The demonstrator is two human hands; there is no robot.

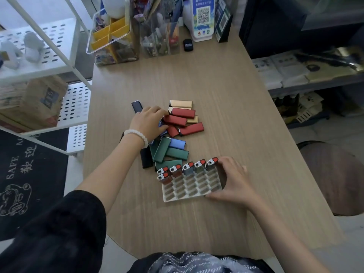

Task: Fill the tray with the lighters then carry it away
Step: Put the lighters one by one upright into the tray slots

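A white slotted tray (185,198) lies on the wooden table (226,91) close to me. Several lighters (188,168) stand upright in it, filling its far row plus one slot at the left of the second row. My right hand (234,180) holds the tray's right side, thumb at the near corner and fingers by the far-right lighter. Beyond the tray is a loose pile of red (190,129), green (177,153), blue (177,143), gold (181,103) and black (146,159) lighters. My left hand (146,123) reaches into the pile and pinches the end of a red lighter (176,120).
Clear plastic organisers (112,36) and a QR-code stand (202,18) line the table's far edge, with a small black box (188,44) beside them. A white perforated rack (59,62) stands at the left. A brown stool (334,174) and low shelves (307,75) are at the right.
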